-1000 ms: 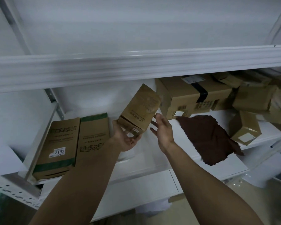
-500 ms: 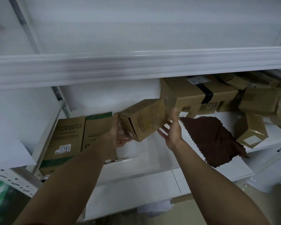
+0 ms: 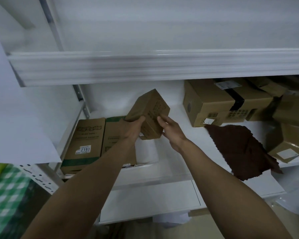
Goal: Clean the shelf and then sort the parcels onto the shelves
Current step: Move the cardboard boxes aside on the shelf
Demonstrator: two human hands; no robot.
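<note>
I hold a small brown cardboard parcel (image 3: 148, 112) tilted in the air above the white shelf (image 3: 173, 163). My left hand (image 3: 130, 129) grips its left and near end. My right hand (image 3: 171, 131) rests against its right side with fingers spread. Two flat brown parcels lie side by side at the shelf's left end: one with a 2193 label (image 3: 85, 142) and one partly hidden under my left arm (image 3: 113, 135). A dark brown cloth (image 3: 240, 149) lies on the shelf to the right, draping over its front edge.
A large taped carton (image 3: 217, 104) stands at the back right with several smaller parcels beside it, one (image 3: 286, 147) near the front edge. The upper shelf's white front rail (image 3: 145, 68) runs overhead. A metal upright (image 3: 81, 100) bounds the left. A green checked cloth (image 3: 5, 195) is at lower left.
The small parcel has been turned over in my hands and moved slightly left. My right hand went from apart from it to touching its right side.
</note>
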